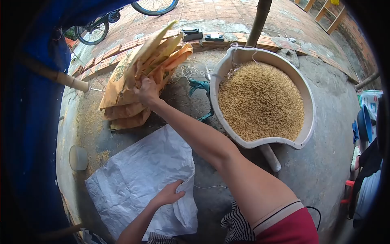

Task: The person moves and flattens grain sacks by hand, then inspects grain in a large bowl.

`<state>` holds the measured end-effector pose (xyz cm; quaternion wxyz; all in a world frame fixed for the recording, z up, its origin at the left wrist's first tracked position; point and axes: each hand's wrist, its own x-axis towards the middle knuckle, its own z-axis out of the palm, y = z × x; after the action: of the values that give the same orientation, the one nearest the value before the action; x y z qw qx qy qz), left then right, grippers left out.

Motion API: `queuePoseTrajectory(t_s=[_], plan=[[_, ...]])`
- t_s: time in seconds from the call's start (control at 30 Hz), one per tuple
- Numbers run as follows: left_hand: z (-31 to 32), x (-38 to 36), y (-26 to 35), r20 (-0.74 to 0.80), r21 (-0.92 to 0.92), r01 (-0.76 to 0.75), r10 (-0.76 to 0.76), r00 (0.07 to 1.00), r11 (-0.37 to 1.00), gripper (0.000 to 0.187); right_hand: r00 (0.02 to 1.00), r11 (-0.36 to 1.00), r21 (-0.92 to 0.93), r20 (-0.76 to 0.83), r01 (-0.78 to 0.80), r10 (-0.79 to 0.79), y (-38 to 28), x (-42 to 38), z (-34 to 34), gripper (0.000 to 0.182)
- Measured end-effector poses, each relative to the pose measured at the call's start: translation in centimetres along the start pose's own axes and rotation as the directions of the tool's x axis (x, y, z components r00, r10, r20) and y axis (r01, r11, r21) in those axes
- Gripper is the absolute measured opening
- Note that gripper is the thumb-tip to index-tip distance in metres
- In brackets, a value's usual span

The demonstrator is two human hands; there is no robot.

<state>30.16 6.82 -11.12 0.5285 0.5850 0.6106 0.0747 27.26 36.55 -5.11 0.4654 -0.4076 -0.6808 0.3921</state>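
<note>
My right hand (147, 90) reaches far across to the left, its fingers closed on the edge of a stack of folded brown paper sacks (126, 97). The sacks stand bunched up, with yellow and orange tops. My left hand (168, 194) rests over a white woven sack (142, 166) spread flat on the floor, near its right edge. The left thumb and fingers are apart. To the right of the sacks is a large pale tub (312, 110) heaped with unhusked grain (260, 101).
A bamboo post (260, 22) rises behind the tub. A round plastic container (78, 157) stands at left, near scattered grain. A pipe (270, 158) juts from under the tub. Blue tarp (28, 134) hangs on the left; a bicycle (95, 30) is beyond the brick edging.
</note>
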Motion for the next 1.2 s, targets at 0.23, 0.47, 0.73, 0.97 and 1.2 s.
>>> queuePoseTrajectory(t_s=[0.23, 0.47, 0.73, 0.97, 1.2], plan=[[-0.1, 0.2, -0.7, 0.054, -0.064, 0.057, -0.053, 0.997, 0.996, 0.047, 0.999, 1.000, -0.004, 0.040, 0.021, -0.021, 3.1, -0.1, 0.1, 0.044], [-0.1, 1.3, -0.7, 0.081, 0.072, -0.017, 0.011, 0.997, 0.997, 0.049, 0.920, 0.929, -0.231, 0.201, -0.289, 0.336, 4.1, -1.6, -3.6, 0.043], [-0.2, 0.8, 0.5, 0.021, 0.135, -0.072, 0.070, 0.997, 0.988, 0.048, 0.726, 0.682, -0.345, 0.002, -0.645, 0.688, 9.4, -3.5, -3.0, 0.064], [-2.2, 0.2, 1.6, -0.278, 0.073, -0.110, 0.126, 0.952, 0.991, 0.043, 0.758, 0.803, -0.315, 0.282, -0.505, 0.588, 5.7, -2.0, -8.4, 0.057], [-2.9, 0.9, 3.5, -0.391, -0.238, -0.195, 0.090, 0.916, 0.951, 0.035, 0.838, 0.514, -0.808, 0.472, 0.287, 0.275, 1.8, -4.8, -15.8, 0.080]])
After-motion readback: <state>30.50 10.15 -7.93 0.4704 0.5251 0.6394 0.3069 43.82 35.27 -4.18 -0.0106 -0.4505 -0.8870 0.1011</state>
